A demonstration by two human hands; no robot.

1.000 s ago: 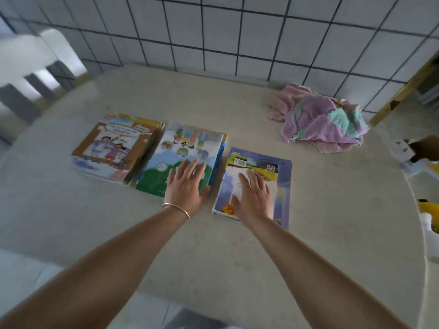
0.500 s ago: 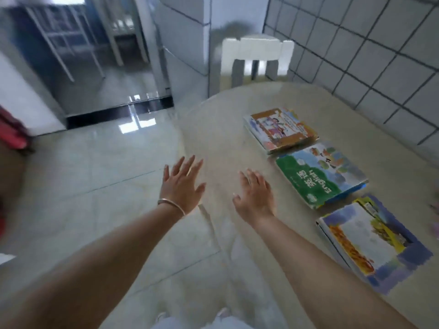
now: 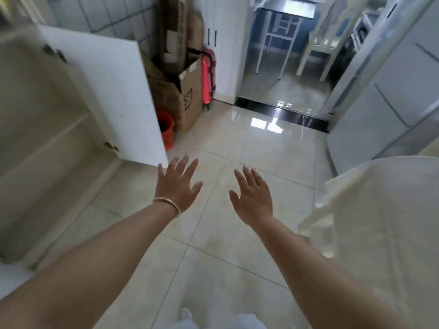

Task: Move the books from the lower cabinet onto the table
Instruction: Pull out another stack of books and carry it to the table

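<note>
My left hand [image 3: 177,185] and my right hand [image 3: 252,197] are both stretched out over the tiled floor with fingers spread, holding nothing. The lower cabinet [image 3: 40,129] stands at the left with its white door [image 3: 114,96] swung open. Its shelves look blurred and I see no books on them. The edge of the table [image 3: 370,210] shows at the right. No books are in view.
Beyond the open door stand cardboard boxes [image 3: 180,91], a red bucket [image 3: 167,129] and a pink suitcase [image 3: 209,77]. A doorway with a dark threshold [image 3: 282,112] leads to another room. A white appliance [image 3: 389,96] stands at the right.
My view has swung left from the table and its books to the cabinet and floor. Both hands came off the books and now hover, spread, over the floor.
</note>
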